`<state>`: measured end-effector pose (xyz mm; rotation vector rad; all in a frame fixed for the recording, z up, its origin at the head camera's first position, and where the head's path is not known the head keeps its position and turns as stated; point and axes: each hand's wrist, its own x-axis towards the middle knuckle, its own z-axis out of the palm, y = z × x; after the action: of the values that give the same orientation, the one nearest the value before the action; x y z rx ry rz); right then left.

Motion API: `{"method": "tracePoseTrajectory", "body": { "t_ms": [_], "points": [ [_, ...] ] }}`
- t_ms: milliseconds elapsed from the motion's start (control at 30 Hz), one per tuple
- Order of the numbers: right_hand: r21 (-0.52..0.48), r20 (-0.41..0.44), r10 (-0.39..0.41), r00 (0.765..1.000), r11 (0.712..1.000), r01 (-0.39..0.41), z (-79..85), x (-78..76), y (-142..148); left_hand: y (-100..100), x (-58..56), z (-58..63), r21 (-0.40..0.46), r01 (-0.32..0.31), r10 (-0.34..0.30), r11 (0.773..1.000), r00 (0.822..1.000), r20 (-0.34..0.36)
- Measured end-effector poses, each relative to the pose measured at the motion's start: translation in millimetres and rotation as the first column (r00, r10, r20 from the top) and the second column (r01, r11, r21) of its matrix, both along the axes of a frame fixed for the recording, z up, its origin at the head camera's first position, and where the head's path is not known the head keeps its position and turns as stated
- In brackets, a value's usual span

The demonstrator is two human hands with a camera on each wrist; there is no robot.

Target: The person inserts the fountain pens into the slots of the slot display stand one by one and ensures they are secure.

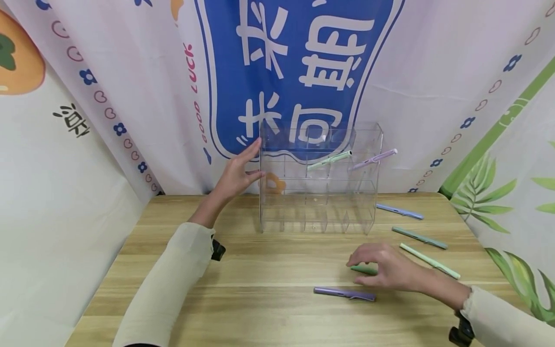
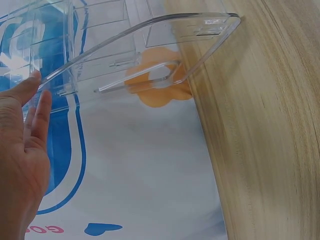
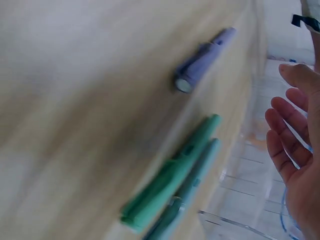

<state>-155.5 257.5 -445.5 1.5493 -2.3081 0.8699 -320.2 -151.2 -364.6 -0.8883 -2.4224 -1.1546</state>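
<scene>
A clear, compartmented acrylic rack (image 1: 318, 193) stands upright at the back of the table. Fingertips and thumb of my left hand (image 1: 238, 176), fairly straight, touch its left side; the left wrist view also shows this hand (image 2: 25, 145) at the rack's edge. A mint-green pen (image 1: 329, 160) and a lilac pen (image 1: 374, 159) lean in its upper compartments. My right hand (image 1: 388, 270) hovers with parted, slightly bent fingers over a green pen (image 1: 365, 269), which it partly covers. In the right wrist view the hand (image 3: 300, 130) is off the pens. Nearby lies a purple pen (image 1: 344, 293).
Right of the rack lie a blue pen (image 1: 400, 211), a dark green pen (image 1: 419, 238) and a pale green pen (image 1: 429, 260). The wooden table (image 1: 260, 308) meets a printed cloth (image 1: 416, 96) behind the rack.
</scene>
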Motion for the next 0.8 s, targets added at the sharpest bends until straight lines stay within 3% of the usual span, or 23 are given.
{"method": "tracePoseTrajectory", "body": {
  "t_ms": [267, 500, 800],
  "points": [
    [0.036, 0.073, 0.017, 0.997, 0.999, -0.019, -16.4, 15.8, 7, 0, -0.6, -0.1, -0.002, 0.0, 0.0, 1.0, 1.0, -0.011],
    [-0.015, 0.104, 0.078, 0.992, 0.997, -0.077, -29.7, 22.4, 9, -1, -0.4, -0.2, 0.0, 0.002, -0.002, 1.0, 1.0, -0.01],
    [0.009, 0.139, 0.051, 0.989, 0.999, -0.053, -40.3, 28.6, 12, -1, -1.8, -1.2, 0.005, 0.004, -0.004, 1.0, 1.0, -0.001]
  ]
}}
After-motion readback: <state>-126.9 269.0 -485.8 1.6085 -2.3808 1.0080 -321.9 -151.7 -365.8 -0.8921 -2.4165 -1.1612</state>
